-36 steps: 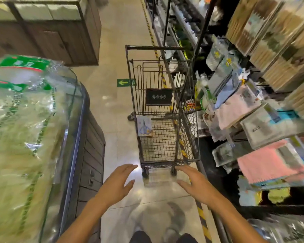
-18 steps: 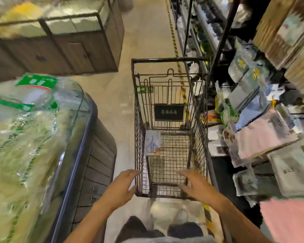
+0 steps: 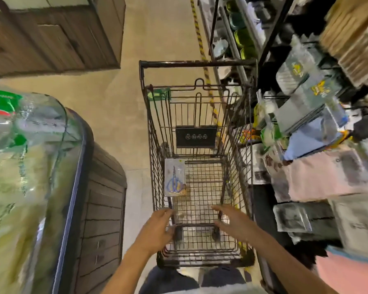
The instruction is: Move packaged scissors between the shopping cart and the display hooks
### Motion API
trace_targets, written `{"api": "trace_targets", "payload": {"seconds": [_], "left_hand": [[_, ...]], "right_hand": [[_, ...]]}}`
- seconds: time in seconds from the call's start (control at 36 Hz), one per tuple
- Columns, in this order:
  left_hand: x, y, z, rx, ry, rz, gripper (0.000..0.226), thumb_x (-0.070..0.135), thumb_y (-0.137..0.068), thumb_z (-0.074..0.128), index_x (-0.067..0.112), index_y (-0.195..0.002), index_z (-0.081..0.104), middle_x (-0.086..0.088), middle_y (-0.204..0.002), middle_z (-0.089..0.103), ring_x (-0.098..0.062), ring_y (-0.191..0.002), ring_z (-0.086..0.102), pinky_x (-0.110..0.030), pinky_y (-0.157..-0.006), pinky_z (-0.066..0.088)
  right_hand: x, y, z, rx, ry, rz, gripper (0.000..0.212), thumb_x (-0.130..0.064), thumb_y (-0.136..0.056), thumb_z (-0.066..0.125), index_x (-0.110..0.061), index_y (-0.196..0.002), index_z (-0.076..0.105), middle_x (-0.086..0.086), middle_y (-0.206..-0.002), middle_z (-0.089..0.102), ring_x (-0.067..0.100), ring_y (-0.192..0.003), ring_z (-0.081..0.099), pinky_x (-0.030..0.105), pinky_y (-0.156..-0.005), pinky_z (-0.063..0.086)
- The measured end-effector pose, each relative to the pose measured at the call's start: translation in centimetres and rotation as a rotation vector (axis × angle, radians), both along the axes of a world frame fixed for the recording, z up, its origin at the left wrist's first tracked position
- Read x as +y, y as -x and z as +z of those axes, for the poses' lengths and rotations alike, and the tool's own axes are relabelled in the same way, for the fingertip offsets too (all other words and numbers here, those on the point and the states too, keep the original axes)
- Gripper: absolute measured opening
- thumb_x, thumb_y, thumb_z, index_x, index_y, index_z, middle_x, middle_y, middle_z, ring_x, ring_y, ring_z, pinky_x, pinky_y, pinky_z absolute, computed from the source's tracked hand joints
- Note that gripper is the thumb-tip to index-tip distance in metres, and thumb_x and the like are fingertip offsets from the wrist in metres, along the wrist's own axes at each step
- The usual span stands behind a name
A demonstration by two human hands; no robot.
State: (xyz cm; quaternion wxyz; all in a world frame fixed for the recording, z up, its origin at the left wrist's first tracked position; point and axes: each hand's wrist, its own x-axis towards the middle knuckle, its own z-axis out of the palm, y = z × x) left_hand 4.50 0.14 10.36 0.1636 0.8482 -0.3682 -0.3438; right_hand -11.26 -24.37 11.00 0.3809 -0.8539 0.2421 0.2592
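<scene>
A: Where's the scissors pack (image 3: pixel 174 181)?
B: Inside the shopping cart (image 3: pixel 197 64), standing vs the left wall — blue handles showing.
A: Hands?
B: Left hand (image 3: pixel 157 229) & right hand (image 3: pixel 235 222) both over the near end, fingers spread, gripping nothing — contact w/ wire unclear, blurry.

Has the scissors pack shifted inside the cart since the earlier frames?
No. The scissors pack still lies in the far-left corner of the cart floor, just below the black sign.

Beige tiled floor (image 3: pixel 157 35), wooden cabinets (image 3: pixel 51 39).
</scene>
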Motion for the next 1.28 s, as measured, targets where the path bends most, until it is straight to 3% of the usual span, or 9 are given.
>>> {"api": "trace_targets", "payload": {"seconds": [0.19,0.31,0.58,0.72,0.83,0.94,1.03,1.11,1.28], "left_hand": [[-2.2,-5.3,-2.8,0.079,0.004,-0.023,0.053,0.028,-0.101,0.052,0.027,-0.152,0.037,0.000,-0.160,0.035,-0.017,-0.146,0.030,-0.027,-0.118,0.025],[-4.1,-7.6,-4.3,0.118,-0.041,-0.070,0.053,0.024,-0.100,0.052,0.020,-0.151,0.039,-0.006,-0.157,0.037,-0.024,-0.145,0.033,-0.030,-0.119,0.025],[-7.7,-8.6,-11.7,0.177,-0.155,0.088,0.055,0.027,-0.100,0.053,0.029,-0.152,0.035,-0.004,-0.153,0.041,-0.022,-0.143,0.034,-0.031,-0.118,0.029],[-8.9,-7.4,-17.1,0.180,-0.209,0.147,0.059,0.024,-0.097,0.056,0.023,-0.153,0.036,-0.003,-0.154,0.042,-0.021,-0.143,0.035,-0.028,-0.119,0.025],[-10.3,-7.2,-21.8,0.186,-0.224,0.207,0.057,0.021,-0.095,0.058,0.023,-0.150,0.042,-0.002,-0.150,0.045,-0.020,-0.140,0.037,-0.024,-0.114,0.029],[-10.8,-7.3,-24.7,0.165,-0.212,0.251,0.052,0.023,-0.096,0.058,0.027,-0.147,0.045,0.004,-0.148,0.045,-0.015,-0.140,0.035,-0.014,-0.108,0.022],[-10.9,-7.4,-25.8,0.180,-0.189,0.279,0.053,0.019,-0.094,0.061,0.030,-0.145,0.047,0.012,-0.139,0.047,-0.003,-0.128,0.037,0.003,-0.099,0.011],[-10.3,-7.4,-26.2,0.200,-0.203,0.308,0.055,0.018,-0.094,0.063,0.028,-0.145,0.048,0.006,-0.143,0.049,-0.011,-0.135,0.039,-0.006,-0.105,0.018],[-9.4,-7.3,-26.5,0.203,-0.249,0.278,0.052,0.026,-0.099,0.056,0.030,-0.148,0.040,0.010,-0.142,0.047,-0.009,-0.134,0.036,-0.009,-0.101,0.020]], "right_hand": [[0.2,-3.8,-1.4,0.096,-0.052,-0.114,0.051,-0.039,-0.102,0.055,-0.030,-0.150,0.041,-0.009,-0.145,0.046,-0.018,-0.105,0.050,-0.001,-0.087,0.031],[0.0,-6.6,-2.5,0.064,-0.028,-0.132,0.050,-0.039,-0.102,0.055,-0.031,-0.150,0.041,-0.008,-0.155,0.041,0.012,-0.144,0.036,0.025,-0.115,0.025],[-3.5,-9.8,-13.9,0.052,-0.106,-0.181,0.043,-0.030,-0.097,0.062,-0.028,-0.140,0.054,-0.008,-0.142,0.057,0.010,-0.130,0.053,0.037,-0.111,0.043],[-4.4,-10.9,-21.0,0.152,-0.092,-0.110,0.046,-0.034,-0.098,0.059,-0.031,-0.143,0.050,-0.009,-0.142,0.055,0.014,-0.120,0.059,0.024,-0.098,0.043],[-4.8,-12.5,-27.4,0.155,-0.102,-0.127,0.055,-0.029,-0.094,0.063,-0.037,-0.145,0.044,-0.008,-0.144,0.050,0.015,-0.130,0.051,0.036,-0.111,0.043],[-4.0,-15.1,-33.0,-0.035,-0.286,-0.167,0.036,-0.006,-0.095,0.063,-0.023,-0.127,0.059,-0.002,-0.119,0.061,0.011,-0.103,0.065,0.025,-0.089,0.055],[-3.1,-18.1,-34.8,-0.197,-0.556,-0.515,0.024,-0.018,-0.101,0.049,-0.017,-0.097,0.073,0.006,-0.092,0.067,0.019,-0.071,0.067,0.028,-0.064,0.052],[-1.4,-20.7,-36.4,-0.138,-0.148,-0.163,0.032,-0.028,-0.103,0.048,-0.015,-0.131,0.059,0.011,-0.127,0.058,0.028,-0.108,0.062,0.036,-0.082,0.054],[1.0,-23.2,-39.1,-0.130,0.067,-0.441,0.072,-0.044,-0.090,0.068,-0.015,-0.148,0.037,0.013,-0.143,0.043,0.030,-0.131,0.043,0.042,-0.104,0.046]]}}
